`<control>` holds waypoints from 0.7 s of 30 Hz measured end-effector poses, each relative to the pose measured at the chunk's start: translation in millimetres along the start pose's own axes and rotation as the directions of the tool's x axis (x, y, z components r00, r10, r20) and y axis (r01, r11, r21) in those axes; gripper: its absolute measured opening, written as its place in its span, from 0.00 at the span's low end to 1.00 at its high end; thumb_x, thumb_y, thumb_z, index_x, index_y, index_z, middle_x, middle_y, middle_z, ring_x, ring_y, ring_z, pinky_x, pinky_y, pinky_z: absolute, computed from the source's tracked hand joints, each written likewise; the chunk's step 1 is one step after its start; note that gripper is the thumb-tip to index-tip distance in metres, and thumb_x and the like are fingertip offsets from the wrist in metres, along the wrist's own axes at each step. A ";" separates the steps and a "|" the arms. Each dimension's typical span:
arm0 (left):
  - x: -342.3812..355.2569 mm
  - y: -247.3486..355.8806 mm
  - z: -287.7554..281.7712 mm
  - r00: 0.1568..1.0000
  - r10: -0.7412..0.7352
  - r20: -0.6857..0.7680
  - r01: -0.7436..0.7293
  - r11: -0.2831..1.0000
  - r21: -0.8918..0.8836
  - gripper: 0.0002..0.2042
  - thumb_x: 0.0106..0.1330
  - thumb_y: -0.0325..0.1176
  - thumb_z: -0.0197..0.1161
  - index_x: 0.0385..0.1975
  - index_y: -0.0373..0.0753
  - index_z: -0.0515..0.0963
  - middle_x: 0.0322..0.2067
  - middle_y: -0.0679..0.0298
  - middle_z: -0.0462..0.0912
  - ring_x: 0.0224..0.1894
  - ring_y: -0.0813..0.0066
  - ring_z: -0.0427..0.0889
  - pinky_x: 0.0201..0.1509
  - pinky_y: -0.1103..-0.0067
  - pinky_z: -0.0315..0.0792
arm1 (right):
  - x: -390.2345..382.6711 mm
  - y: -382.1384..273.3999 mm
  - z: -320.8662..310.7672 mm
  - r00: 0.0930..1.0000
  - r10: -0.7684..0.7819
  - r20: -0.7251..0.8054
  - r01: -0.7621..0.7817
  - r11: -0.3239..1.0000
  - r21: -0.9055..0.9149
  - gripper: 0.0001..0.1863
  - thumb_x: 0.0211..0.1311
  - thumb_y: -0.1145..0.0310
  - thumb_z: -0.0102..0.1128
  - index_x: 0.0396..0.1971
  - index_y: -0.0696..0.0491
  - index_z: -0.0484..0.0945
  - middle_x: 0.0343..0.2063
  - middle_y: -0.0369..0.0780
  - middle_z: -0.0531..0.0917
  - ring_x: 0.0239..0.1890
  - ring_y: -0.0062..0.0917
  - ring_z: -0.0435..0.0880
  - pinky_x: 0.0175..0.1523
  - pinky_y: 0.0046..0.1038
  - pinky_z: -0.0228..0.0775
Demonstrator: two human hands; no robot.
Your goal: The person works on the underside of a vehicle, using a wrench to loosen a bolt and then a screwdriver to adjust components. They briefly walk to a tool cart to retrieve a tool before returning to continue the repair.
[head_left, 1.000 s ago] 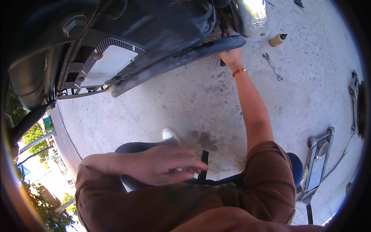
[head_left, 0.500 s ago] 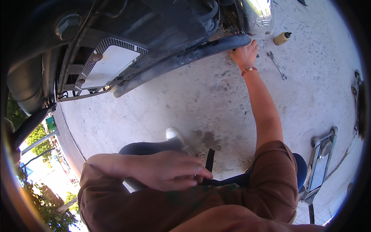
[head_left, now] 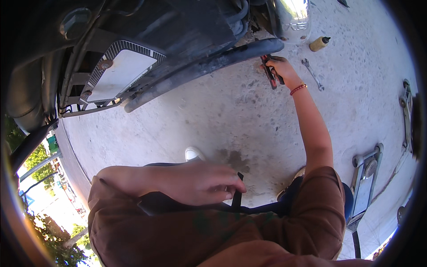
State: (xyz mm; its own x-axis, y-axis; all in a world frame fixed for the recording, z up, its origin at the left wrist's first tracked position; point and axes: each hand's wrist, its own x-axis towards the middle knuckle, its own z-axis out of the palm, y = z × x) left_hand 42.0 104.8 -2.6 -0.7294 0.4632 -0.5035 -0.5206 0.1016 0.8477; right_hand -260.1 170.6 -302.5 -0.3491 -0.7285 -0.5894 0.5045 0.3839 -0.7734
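Note:
Below the end of a dark curved tube (head_left: 213, 62), my right hand (head_left: 284, 71) is closed round pliers (head_left: 269, 75) with black and red parts. Part of the tool is hidden by my fingers. The arm is stretched far forward over the concrete. Across my lap, my left hand (head_left: 200, 183) has loosely bent fingers that are apart. Its fingertips overlap a black strap (head_left: 237, 202), with no visible grip on it.
An open-end wrench (head_left: 313, 74) and a small yellowish bottle with a dark cap (head_left: 319, 43) are on the concrete at the far right. A metal jack (head_left: 366, 182) stands near my right side. The vehicle underside, with a white plate (head_left: 124, 73), fills the upper left.
My right hand has come back from under the tube's end, bringing the pliers into sight. My left hand has shifted slightly up and right, over the strap.

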 end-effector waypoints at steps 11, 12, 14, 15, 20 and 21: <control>5.2 1.9 -1.4 0.996 0.089 -0.003 -0.089 0.995 0.039 0.13 0.67 0.32 0.55 0.48 0.35 0.73 0.34 0.58 0.76 0.36 0.66 0.79 0.40 0.74 0.71 | -7.0 -10.5 29.7 0.986 0.009 0.166 -0.109 0.788 0.606 0.22 0.52 0.88 0.42 0.50 0.63 0.64 0.46 0.49 0.76 0.24 0.22 0.71 0.52 0.50 0.78; 4.9 1.9 -1.3 0.996 0.090 -0.004 -0.090 0.995 0.032 0.13 0.67 0.32 0.55 0.48 0.35 0.73 0.34 0.58 0.76 0.35 0.66 0.79 0.40 0.74 0.71 | -8.3 -6.5 35.8 0.986 -0.012 0.165 -0.095 0.775 0.624 0.21 0.53 0.88 0.41 0.50 0.63 0.62 0.44 0.49 0.76 0.22 0.21 0.69 0.53 0.51 0.78; 3.7 1.2 -1.7 0.996 0.095 -0.003 -0.094 0.995 0.018 0.13 0.67 0.32 0.55 0.48 0.35 0.73 0.34 0.58 0.76 0.35 0.66 0.78 0.40 0.74 0.71 | -6.9 2.1 41.0 0.986 -0.059 0.158 -0.051 0.790 0.611 0.21 0.54 0.89 0.40 0.50 0.63 0.63 0.45 0.49 0.74 0.30 0.25 0.75 0.55 0.54 0.75; 2.6 1.1 -2.0 0.995 0.095 -0.003 -0.095 0.995 0.016 0.13 0.67 0.32 0.55 0.48 0.35 0.73 0.34 0.59 0.75 0.35 0.67 0.78 0.40 0.74 0.71 | -6.1 4.8 42.9 0.984 -0.082 0.156 -0.029 0.797 0.604 0.20 0.54 0.89 0.39 0.49 0.63 0.63 0.46 0.49 0.73 0.34 0.28 0.78 0.56 0.56 0.74; -3.0 3.2 -5.9 0.997 0.058 0.042 -0.060 0.997 0.041 0.12 0.69 0.28 0.54 0.51 0.36 0.72 0.39 0.60 0.79 0.41 0.64 0.80 0.44 0.74 0.73 | -4.7 -1.7 46.9 0.980 -0.124 0.158 -0.006 0.767 0.642 0.23 0.53 0.90 0.37 0.52 0.63 0.61 0.53 0.50 0.68 0.55 0.42 0.72 0.56 0.58 0.73; -3.4 2.9 -6.1 0.997 0.064 0.047 -0.066 0.997 0.044 0.12 0.69 0.28 0.54 0.51 0.36 0.72 0.39 0.60 0.79 0.41 0.65 0.80 0.44 0.74 0.73 | -1.9 0.7 44.8 0.975 -0.150 0.165 0.009 0.765 0.644 0.24 0.53 0.90 0.37 0.52 0.63 0.60 0.54 0.51 0.67 0.60 0.46 0.69 0.56 0.59 0.72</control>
State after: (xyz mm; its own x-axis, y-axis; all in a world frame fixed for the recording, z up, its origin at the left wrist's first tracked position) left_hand 40.3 98.1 0.5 -0.7395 0.5099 -0.4395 -0.4510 0.1094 0.8858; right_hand -223.7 146.9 -291.4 -0.2862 -0.8613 -0.4199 0.8911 -0.0781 -0.4470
